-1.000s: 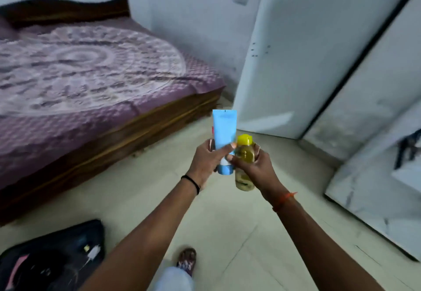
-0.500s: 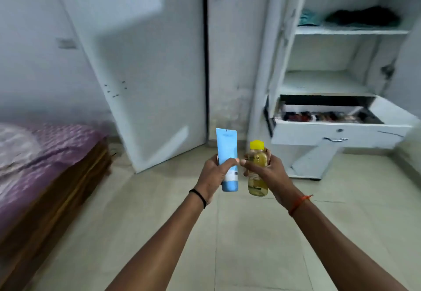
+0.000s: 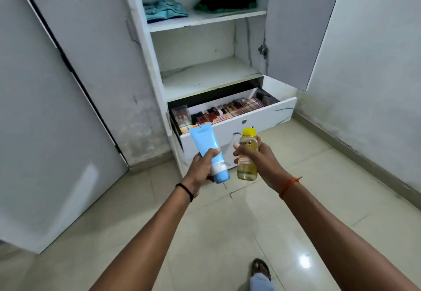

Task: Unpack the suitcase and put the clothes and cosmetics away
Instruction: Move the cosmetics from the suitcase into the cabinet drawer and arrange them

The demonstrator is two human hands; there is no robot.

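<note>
Left hand (image 3: 201, 167) grips the blue tube (image 3: 208, 151), right hand (image 3: 262, 162) the yellow-capped bottle (image 3: 247, 154), both short of the open drawer (image 3: 262, 114); each should be lowered upright into its bare right end.

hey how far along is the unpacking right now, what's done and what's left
Done: folded clothes sit on the top shelf, and cosmetics line the open drawer. In hand: the left hand grips a blue tube, the right hand a yellow-capped bottle. Left: placing both, likely in the drawer. The suitcase is out of view.
</note>
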